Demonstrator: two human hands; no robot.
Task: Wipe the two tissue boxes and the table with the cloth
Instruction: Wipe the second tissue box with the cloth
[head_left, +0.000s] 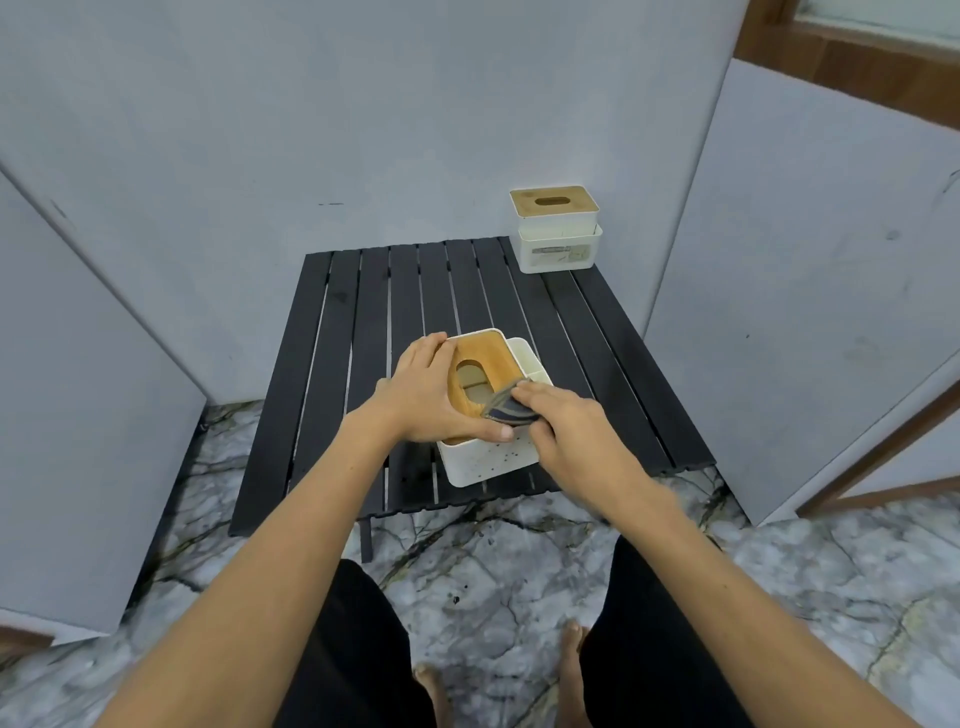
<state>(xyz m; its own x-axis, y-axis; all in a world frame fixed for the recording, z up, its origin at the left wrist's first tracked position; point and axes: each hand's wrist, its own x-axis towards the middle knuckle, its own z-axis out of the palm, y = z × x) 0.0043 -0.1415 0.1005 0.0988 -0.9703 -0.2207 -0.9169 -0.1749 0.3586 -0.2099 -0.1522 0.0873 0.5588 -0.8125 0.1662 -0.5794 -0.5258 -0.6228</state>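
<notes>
Head view, 1 frame. I see a black slatted tabletop standing on a marbled floor, with grey panels behind and to either side.

Near tissue box: white body, wooden lid with an oval slot, sitting at the front edge of the tabletop, slightly right of centre. It looks turned at an angle to the slats.

Left hand: lies over the left side of the near tissue box lid, fingers curled over the far rim, thumb along the near rim. It grips the box.

Right hand: fingers curled round a dark cloth, folded small, with a paler edge showing. The cloth is pressed against the near right corner of the wooden lid, touching it.

Far tissue box: same white body and wooden lid, upright at the back right corner of the tabletop, well apart from both hands. 1 label shows on its front; I cannot read the print
</notes>
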